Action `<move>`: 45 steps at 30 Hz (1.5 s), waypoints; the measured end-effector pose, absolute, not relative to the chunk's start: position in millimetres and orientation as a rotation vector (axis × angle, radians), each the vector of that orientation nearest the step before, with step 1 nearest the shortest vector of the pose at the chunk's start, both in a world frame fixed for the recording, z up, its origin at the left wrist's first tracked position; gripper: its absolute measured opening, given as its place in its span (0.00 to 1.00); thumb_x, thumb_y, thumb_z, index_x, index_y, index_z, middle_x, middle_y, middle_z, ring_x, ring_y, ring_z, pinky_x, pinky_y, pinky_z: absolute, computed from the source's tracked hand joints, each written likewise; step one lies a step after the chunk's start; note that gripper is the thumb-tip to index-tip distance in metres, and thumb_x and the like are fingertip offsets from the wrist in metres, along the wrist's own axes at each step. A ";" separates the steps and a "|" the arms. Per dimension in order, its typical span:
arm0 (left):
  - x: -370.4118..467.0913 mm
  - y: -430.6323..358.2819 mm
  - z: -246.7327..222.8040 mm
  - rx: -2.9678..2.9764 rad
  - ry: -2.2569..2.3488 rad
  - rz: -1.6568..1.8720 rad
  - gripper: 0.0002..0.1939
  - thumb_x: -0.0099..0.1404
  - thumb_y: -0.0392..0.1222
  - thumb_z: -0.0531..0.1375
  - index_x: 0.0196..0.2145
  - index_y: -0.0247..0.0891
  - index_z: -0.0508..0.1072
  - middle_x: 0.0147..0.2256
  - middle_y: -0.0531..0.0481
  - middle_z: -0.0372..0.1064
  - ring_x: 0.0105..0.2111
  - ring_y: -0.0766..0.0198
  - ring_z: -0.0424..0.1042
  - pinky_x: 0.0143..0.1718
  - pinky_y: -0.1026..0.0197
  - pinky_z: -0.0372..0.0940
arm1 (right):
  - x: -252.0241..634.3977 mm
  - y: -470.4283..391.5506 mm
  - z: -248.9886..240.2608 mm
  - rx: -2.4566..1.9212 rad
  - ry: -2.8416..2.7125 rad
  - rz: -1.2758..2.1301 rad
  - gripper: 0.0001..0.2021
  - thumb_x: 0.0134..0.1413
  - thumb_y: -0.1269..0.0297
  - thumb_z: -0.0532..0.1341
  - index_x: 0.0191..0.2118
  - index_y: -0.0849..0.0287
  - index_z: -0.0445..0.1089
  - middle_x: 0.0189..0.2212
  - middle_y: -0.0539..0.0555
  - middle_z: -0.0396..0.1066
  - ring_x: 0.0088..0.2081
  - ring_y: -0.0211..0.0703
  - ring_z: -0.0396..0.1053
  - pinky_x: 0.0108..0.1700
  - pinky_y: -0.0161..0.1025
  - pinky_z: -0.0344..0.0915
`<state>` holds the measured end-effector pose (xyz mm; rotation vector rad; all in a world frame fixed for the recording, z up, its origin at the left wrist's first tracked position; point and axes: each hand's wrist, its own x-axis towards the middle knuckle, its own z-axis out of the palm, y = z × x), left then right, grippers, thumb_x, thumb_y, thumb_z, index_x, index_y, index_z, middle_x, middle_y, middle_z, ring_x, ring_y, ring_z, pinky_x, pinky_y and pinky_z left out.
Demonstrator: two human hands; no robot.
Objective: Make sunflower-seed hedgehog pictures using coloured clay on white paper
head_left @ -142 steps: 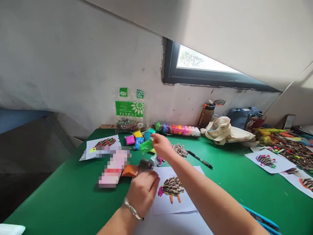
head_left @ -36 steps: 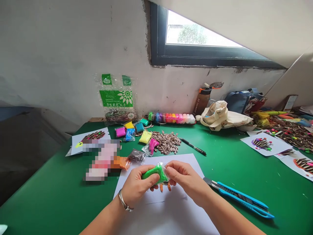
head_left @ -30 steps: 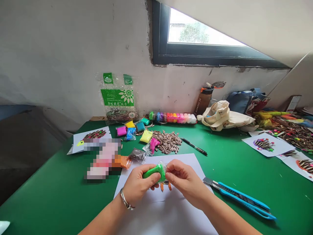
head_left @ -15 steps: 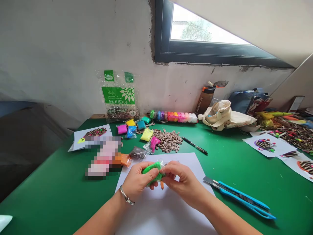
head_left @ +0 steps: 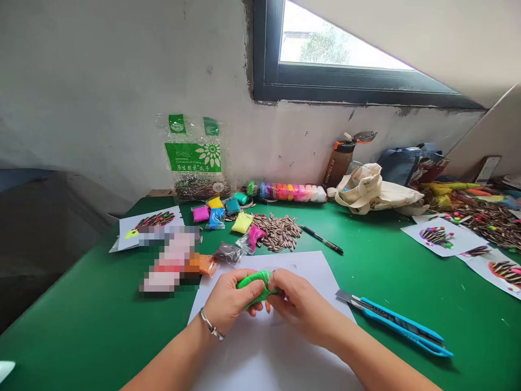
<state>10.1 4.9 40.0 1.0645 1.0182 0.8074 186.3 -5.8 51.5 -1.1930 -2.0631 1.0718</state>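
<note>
A packet of bright green modelling clay (head_left: pixel 253 281) is held above a white sheet of paper (head_left: pixel 264 347). My left hand (head_left: pixel 233 296) wraps round it, thumb across the front. At the packet's right end my right hand (head_left: pixel 293 298) is closed, its bent fingertips pressed into the clear wrapper and partly hidden. A small orange piece (head_left: pixel 267 307) shows just below, between the hands. Beyond the paper's far edge lie a grey clay packet (head_left: pixel 228 253) and an orange clay packet (head_left: pixel 207 265).
Sunflower seeds (head_left: pixel 280 232) are heaped behind the paper, near several coloured clay packets (head_left: pixel 242 222) and a pen (head_left: pixel 321 239). To the right lies a blue utility knife (head_left: pixel 401 323), blade exposed. Seed pictures (head_left: pixel 442 237), a cloth bag (head_left: pixel 366 190) and a bottle (head_left: pixel 340 163) stand farther back.
My right fingers have curled in closer against the green packet's end, covering wrapper that showed before. The left hand keeps its hold. The view has shifted slightly.
</note>
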 end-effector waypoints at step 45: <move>2.4 14.0 46.7 0.919 1.126 1.019 0.19 0.48 0.48 0.69 0.33 0.32 0.73 0.23 0.53 0.67 0.20 0.68 0.67 0.18 0.67 0.61 | 214.4 20.6 47.6 -0.987 -0.974 1.827 0.13 0.48 0.60 0.66 0.34 0.65 0.70 0.28 0.54 0.72 0.24 0.33 0.67 0.24 0.30 0.62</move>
